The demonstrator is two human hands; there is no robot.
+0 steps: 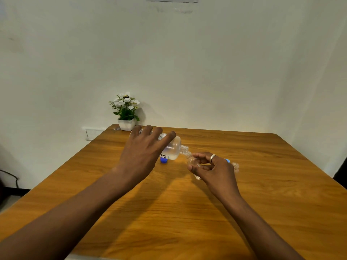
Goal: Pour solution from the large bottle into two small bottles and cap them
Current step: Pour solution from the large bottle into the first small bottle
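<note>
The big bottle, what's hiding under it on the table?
A blue cap peeks out beneath the tilted big bottle, lying on the table. The left hand holding the bottle covers whatever lies further left.

A plain room: wooden table [206, 212] against bare white wall [206, 62], potted flowers [126, 111]

The wooden tabletop [206, 212] carries little — a white flowerpot [127, 124] at eleven o'clock by the far edge, a blue cap [163, 160] near the middle, and, toward two o'clock, an open small bottle [235, 166] with a second blue cap [227, 160] just beside it.
</note>
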